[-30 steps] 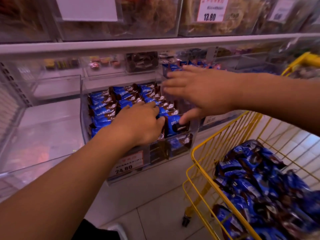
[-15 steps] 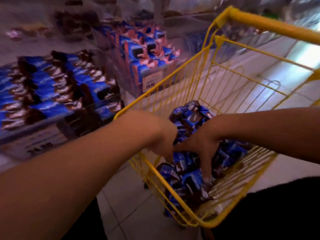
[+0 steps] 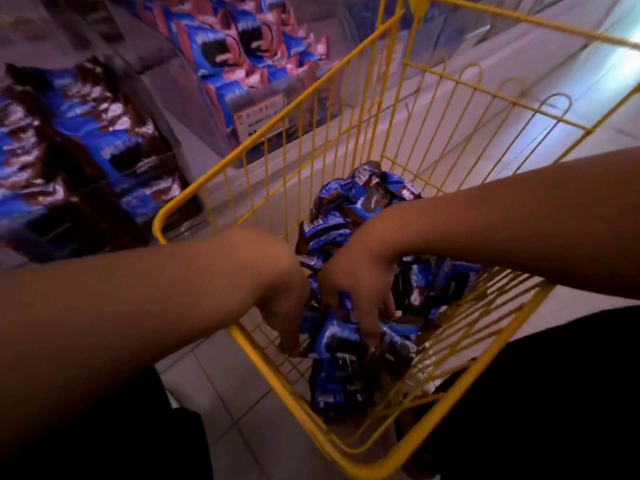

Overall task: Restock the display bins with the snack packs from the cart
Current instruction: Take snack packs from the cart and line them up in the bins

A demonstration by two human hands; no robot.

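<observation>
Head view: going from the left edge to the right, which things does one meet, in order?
Bin of blue-and-brown snack packs → bin of blue-and-pink snack packs → left hand → right hand, both hands down among the packs in the cart → yellow cart's right rim.

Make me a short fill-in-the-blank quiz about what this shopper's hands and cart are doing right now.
1. Both hands reach into a wire cart painted ____.
2. The snack packs piled in it are mostly ____ in colour.
3. The right hand has its fingers down among the ____.
4. The left hand is ____ the cart.

Answers: yellow; blue; packs; inside
</observation>
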